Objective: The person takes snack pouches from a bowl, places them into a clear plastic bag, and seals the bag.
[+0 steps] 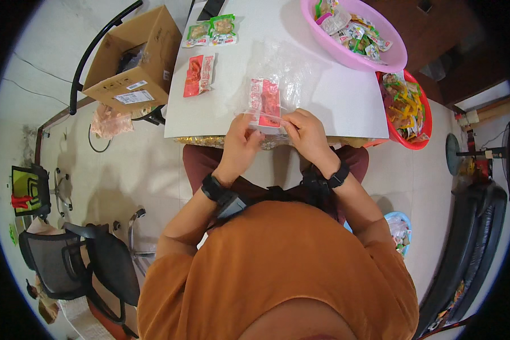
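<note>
A clear plastic bag lies on the white table in front of me, its mouth at the near edge. Inside or under its film, which I cannot tell, is a red and white food packet. My left hand pinches the left side of the bag's mouth; my right hand grips the right side between thumb and fingers. Another red packet lies apart at the left, below two green and white packets.
A pink basin of packets stands at the back right, above a red basket of packets. An open cardboard box is beside the table's left edge. A dark phone lies at the back.
</note>
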A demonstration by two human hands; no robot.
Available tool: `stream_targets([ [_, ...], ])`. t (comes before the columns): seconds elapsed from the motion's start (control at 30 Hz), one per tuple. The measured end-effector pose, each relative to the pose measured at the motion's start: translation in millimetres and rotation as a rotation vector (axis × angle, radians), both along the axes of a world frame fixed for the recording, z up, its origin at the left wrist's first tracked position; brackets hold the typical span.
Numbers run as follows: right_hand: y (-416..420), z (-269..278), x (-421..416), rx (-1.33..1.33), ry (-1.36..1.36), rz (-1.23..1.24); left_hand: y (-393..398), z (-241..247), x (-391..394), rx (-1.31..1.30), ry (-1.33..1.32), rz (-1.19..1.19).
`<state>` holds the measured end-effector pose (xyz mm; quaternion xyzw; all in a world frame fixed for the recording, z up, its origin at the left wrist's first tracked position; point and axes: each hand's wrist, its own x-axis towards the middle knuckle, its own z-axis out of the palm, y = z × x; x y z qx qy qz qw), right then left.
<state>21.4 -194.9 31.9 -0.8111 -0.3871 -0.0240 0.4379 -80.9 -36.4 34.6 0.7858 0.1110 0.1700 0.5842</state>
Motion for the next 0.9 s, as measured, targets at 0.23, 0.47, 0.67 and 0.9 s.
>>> stream_targets([
  [0.23, 0.3, -1.6, 0.9, 0.039, 0.066, -0.002, -5.7, 2.8, -5.7, 1.062, 0.027, -0.235],
  [0.47, -2.9, -7.3, 3.6, 0.103, 0.081, 0.020, -3.3, 5.6, 25.6, 1.001, 0.062, -0.414],
  [0.67, -8.7, -7.4, 5.1, 0.064, 0.127, -0.008, 9.7, -6.7, 59.8, 1.216, -0.058, -0.372],
  [0.9, -12.7, -7.4, 8.6, 0.081, 0.036, -0.083, 7.8, -12.8, 81.2, 1.106, -0.093, -0.185],
])
